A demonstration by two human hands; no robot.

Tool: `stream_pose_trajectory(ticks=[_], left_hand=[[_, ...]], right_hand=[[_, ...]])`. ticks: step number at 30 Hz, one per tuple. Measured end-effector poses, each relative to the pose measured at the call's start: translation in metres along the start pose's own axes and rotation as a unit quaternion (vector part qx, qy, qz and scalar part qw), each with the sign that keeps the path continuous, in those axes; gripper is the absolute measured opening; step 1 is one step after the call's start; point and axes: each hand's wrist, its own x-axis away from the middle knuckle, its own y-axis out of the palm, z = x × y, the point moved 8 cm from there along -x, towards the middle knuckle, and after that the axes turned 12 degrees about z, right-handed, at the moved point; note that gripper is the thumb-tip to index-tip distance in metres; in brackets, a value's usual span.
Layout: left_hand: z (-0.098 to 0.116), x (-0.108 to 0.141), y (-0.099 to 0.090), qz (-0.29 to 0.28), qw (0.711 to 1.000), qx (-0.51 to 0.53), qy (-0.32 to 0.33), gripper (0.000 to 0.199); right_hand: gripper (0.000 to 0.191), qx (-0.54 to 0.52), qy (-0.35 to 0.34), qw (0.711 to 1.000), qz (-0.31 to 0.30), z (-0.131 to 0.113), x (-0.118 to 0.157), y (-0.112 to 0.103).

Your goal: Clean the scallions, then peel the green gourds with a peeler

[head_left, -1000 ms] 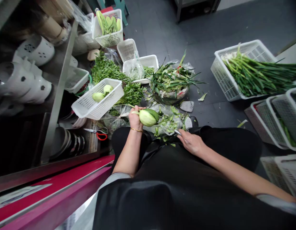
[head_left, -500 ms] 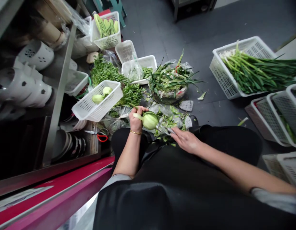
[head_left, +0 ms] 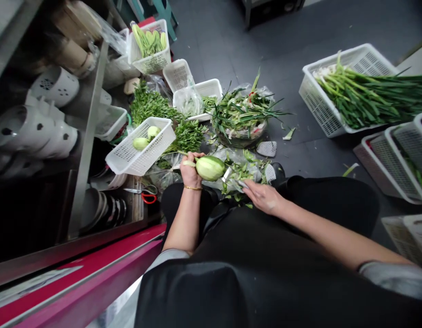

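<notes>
We seemed to be partway through peeling the gourd point(head_left: 210, 168); the next stroke called, we judged, for a steady hold and the peeler point(head_left: 242, 183) laid along its darker green skin. Our left hand point(head_left: 189, 171) was clamped round the stem end, the gourd lying between our hands. Our right hand point(head_left: 264, 196), apart from the left, gripped the peeler; whether its blade touched, we couldn't quite tell.

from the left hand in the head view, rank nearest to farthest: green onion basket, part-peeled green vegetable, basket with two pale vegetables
1. Part-peeled green vegetable: in the left hand.
2. Basket with two pale vegetables: left of that hand.
3. Green onion basket: far right.
</notes>
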Motion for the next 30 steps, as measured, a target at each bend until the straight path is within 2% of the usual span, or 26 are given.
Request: stream_pose_trajectory(ticks=[2,3,5,6,9,11,12,13,16,18,20,22,24,27,28,30], left_hand=[[-0.004,-0.008,-0.007,0.013,1.000,0.008,-0.017,0.035],[-0.007,-0.011,-0.009,0.015,0.999,0.016,-0.026,0.034],[-0.014,-0.014,-0.009,0.014,0.998,0.038,-0.050,0.032],[-0.019,-0.014,-0.008,0.016,0.996,0.050,-0.068,0.031],[-0.034,-0.007,-0.004,0.023,0.989,0.069,-0.132,0.030],[-0.039,-0.002,-0.002,0.024,0.987,0.062,-0.147,0.031],[-0.039,-0.002,-0.003,0.024,0.987,0.057,-0.145,0.032],[-0.038,-0.001,-0.003,0.025,0.988,0.053,-0.140,0.033],[-0.027,-0.004,-0.005,0.018,0.994,0.036,-0.103,0.035],[-0.011,-0.003,0.001,-0.019,0.998,0.021,-0.048,0.035],[0.008,0.003,0.012,-0.073,0.997,0.009,0.023,0.033],[0.023,0.015,0.022,-0.119,0.990,-0.006,0.077,0.031],[0.031,0.027,0.029,-0.149,0.983,-0.022,0.109,0.030],[0.035,0.036,0.031,-0.160,0.976,-0.038,0.140,0.029],[0.035,0.036,0.029,-0.156,0.976,-0.042,0.144,0.029],[0.033,0.031,0.023,-0.138,0.979,-0.047,0.141,0.029]], right_hand=[[0.027,0.006,0.058,0.996,-0.063,0.036,0.030,0.022],[0.028,0.008,0.083,0.994,-0.076,0.050,0.040,0.023],[0.030,0.001,0.092,0.995,-0.044,0.056,0.042,0.008],[0.032,-0.010,0.072,0.997,-0.012,0.047,0.033,-0.004],[0.038,-0.051,-0.045,0.994,0.089,-0.002,-0.004,-0.036],[0.041,-0.058,-0.094,0.986,0.122,-0.021,-0.020,-0.035],[0.042,-0.053,-0.097,0.986,0.125,-0.020,-0.022,-0.028],[0.041,-0.044,-0.086,0.989,0.115,-0.012,-0.021,-0.017],[0.039,-0.025,-0.005,0.999,0.027,0.035,0.001,0.014],[0.041,-0.018,0.025,1.000,0.001,0.054,0.013,0.010],[0.043,-0.023,-0.005,0.999,0.025,0.041,0.008,-0.018],[0.043,-0.024,-0.055,0.997,0.038,0.006,-0.011,-0.049],[0.041,-0.011,-0.070,0.997,0.025,-0.032,-0.034,-0.067],[0.036,0.025,-0.048,0.999,0.006,-0.059,-0.050,-0.064],[0.036,0.034,-0.042,0.999,0.006,-0.058,-0.046,-0.057],[0.035,0.045,-0.023,0.999,-0.003,-0.039,-0.026,-0.036]])
